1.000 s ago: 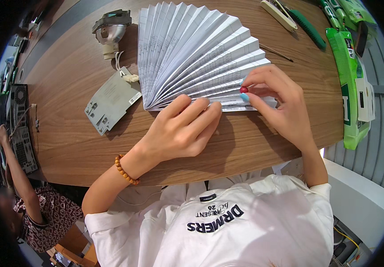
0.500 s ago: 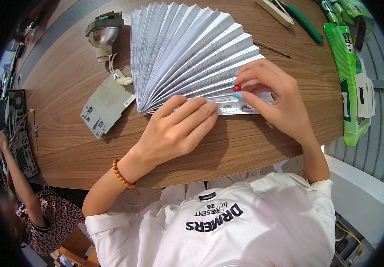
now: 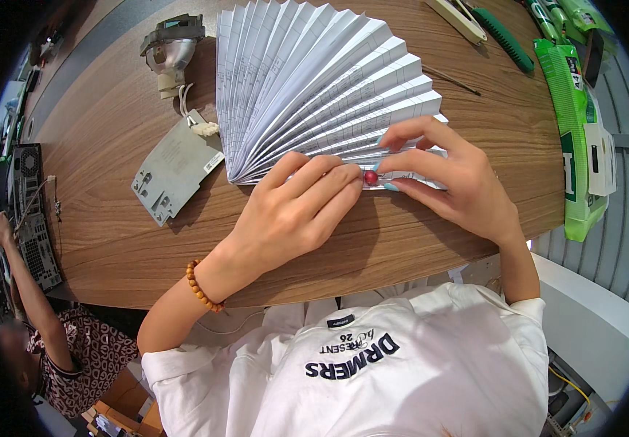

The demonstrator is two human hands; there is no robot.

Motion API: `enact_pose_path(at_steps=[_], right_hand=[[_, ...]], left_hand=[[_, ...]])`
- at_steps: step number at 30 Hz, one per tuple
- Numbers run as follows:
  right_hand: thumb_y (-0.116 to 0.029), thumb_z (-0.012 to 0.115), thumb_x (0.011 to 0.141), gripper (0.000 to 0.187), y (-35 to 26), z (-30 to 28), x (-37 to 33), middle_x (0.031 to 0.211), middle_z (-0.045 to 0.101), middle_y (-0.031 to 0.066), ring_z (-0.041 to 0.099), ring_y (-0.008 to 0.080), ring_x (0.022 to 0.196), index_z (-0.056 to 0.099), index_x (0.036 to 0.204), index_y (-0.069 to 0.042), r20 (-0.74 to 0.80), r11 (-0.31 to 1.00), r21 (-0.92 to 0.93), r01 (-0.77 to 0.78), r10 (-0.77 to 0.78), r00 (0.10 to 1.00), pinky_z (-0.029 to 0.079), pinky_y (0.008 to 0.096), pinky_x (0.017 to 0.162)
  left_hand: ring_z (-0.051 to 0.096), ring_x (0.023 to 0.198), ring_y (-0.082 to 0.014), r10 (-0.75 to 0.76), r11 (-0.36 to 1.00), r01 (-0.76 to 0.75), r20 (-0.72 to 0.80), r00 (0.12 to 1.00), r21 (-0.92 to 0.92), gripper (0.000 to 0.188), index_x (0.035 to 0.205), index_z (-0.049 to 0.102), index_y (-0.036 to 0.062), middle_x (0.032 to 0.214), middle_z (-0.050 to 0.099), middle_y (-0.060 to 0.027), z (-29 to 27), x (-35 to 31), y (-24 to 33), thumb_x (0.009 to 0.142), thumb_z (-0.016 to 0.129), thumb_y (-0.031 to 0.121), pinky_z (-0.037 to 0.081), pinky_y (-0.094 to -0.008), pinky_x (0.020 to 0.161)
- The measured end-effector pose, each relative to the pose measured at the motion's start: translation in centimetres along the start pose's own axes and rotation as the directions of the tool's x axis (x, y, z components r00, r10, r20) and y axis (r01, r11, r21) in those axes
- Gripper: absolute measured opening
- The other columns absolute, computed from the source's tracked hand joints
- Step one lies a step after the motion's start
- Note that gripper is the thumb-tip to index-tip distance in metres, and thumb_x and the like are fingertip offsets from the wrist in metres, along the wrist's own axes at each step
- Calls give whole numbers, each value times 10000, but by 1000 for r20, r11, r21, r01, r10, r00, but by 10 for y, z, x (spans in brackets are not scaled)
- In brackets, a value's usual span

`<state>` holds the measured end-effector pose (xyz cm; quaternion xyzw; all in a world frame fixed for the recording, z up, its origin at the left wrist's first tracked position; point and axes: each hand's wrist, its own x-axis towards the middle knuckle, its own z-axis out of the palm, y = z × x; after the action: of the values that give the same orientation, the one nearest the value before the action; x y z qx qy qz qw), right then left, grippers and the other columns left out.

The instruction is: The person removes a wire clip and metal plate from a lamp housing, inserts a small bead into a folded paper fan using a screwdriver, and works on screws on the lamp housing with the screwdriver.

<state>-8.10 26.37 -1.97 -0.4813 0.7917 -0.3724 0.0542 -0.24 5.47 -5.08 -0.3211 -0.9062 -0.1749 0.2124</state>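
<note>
A pleated white paper fan (image 3: pixel 329 80) with printed table lines lies spread on the wooden table. Flat over its lower folded edge, my left hand (image 3: pixel 292 207) presses the paper down, fingers together and thumb hidden. A small round red bead (image 3: pixel 370 177) rests on the bottom strip, against the fingertips of that hand. To its right is my right hand (image 3: pixel 456 178), its blue-nailed fingers curved and apart: the index tip is close to the bead, while the thumb tip stands a little off it on the paper.
A projector lamp (image 3: pixel 172 54) is wired to a grey metal plate (image 3: pixel 176 171) left of the fan. A thin rod (image 3: pixel 453 80), a green-handled tool (image 3: pixel 504 40) and a green packet (image 3: pixel 573 138) lie on the right. At far left a person's arm (image 3: pixel 34 291) reaches toward a computer case (image 3: pixel 34 218).
The red bead has come down and left from my right hand's pinch onto the fan's bottom strip. My right fingers have spread apart. My left hand stays nearly in place.
</note>
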Motion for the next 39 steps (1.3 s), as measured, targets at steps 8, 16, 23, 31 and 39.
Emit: enact_pose_path(at_steps=[8, 16, 23, 31, 39], right_hand=[[7, 685, 689, 170, 5, 3, -2, 996, 573, 72, 583, 200, 817, 621, 840, -38, -8, 1000, -10, -1, 1, 1000, 471, 299, 695], [-19, 655, 728, 120, 6, 3, 2, 975, 522, 91, 560, 237, 896, 576, 819, -6, 47, 999, 18, -40, 39, 998, 481, 331, 759], [20, 666, 707, 157, 6, 1, 0, 1026, 505, 73, 540, 198, 886, 599, 841, -27, 59, 999, -14, -41, 42, 997, 473, 297, 704], [9, 623, 745, 153, 15, -25, 6, 994, 581, 80, 570, 194, 884, 631, 892, -32, 54, 995, 65, -72, 68, 996, 467, 292, 743], [-122, 581, 843, 169, 92, -59, 28, 973, 602, 75, 577, 149, 817, 625, 976, -27, -357, 901, -259, -349, 246, 901, 451, 258, 744]], left_hand=[[589, 878, -187, 1, 1000, -1, -12, 1000, 2, 228, 899, 628, 18, 970, 624, -54, 0, -2, 0, 697, 587, 115, 433, -306, 723], [601, 864, -161, 0, 1000, 0, -7, 1000, 8, 191, 893, 639, 38, 998, 637, -44, -3, 0, -3, 734, 582, 128, 416, -298, 703], [599, 891, -164, 2, 998, -3, 21, 1000, 56, 220, 931, 633, 55, 1013, 643, -27, -3, -1, 0, 733, 580, 136, 422, -305, 745], [577, 861, -163, 21, 999, -20, -12, 1000, 37, 164, 846, 591, 17, 938, 633, -56, -3, 1, -3, 696, 610, 82, 438, -305, 696], [574, 866, -167, 14, 1000, -13, -17, 1000, 12, 185, 862, 593, 0, 938, 632, -65, -2, 0, -3, 688, 610, 62, 439, -306, 692]])
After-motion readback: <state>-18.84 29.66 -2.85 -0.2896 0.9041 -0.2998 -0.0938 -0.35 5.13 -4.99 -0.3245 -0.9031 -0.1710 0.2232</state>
